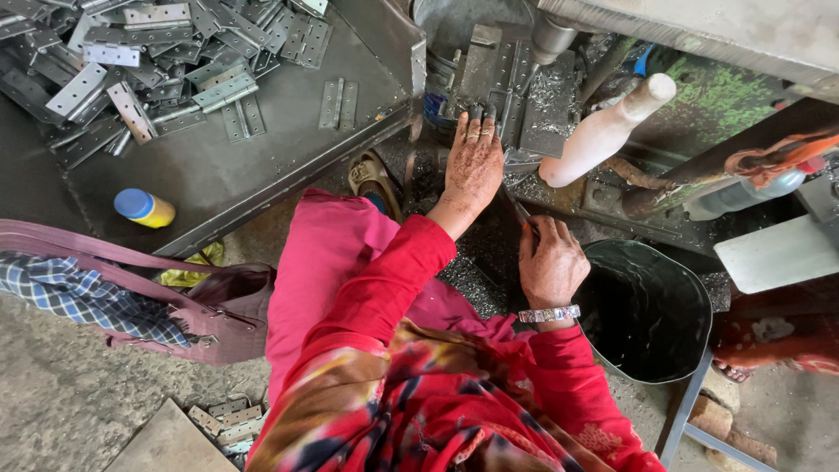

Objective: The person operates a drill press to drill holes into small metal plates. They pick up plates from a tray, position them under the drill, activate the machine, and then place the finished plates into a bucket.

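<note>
The person's left hand (473, 166) reaches forward and up from the lap, palm down, fingers stretched and pressing flat on a metal hinge plate (491, 74) that lies on the bed of a drilling machine. The fingertips touch the near edge of the plate; nothing is gripped, the hand only holds it down. The plate's long axis runs away from the person, roughly in line with the forearm, and the drill spindle (551, 37) stands just to its right, its tip near the plate's right edge. Metal shavings (559, 92) lie scattered on the bed beside it.

The right hand (549, 262) sits lower and nearer the body, curled around a thin dark rod-like thing (522, 212) that slants up towards the machine; what the rod is cannot be told. A beaded bracelet (549, 313) circles that wrist. So the left hand is the one at the plate, and the right is well short of it.

Further out, a pale wooden lever handle (607, 131) slopes up to the right of the machine. A dark metal bucket (647, 310) stands just right of the right hand. To the left, a steel tray (262, 166) carries a heap of loose hinges (157, 52), with a yellow bottle with a blue cap (144, 208) on its near corner.
</note>
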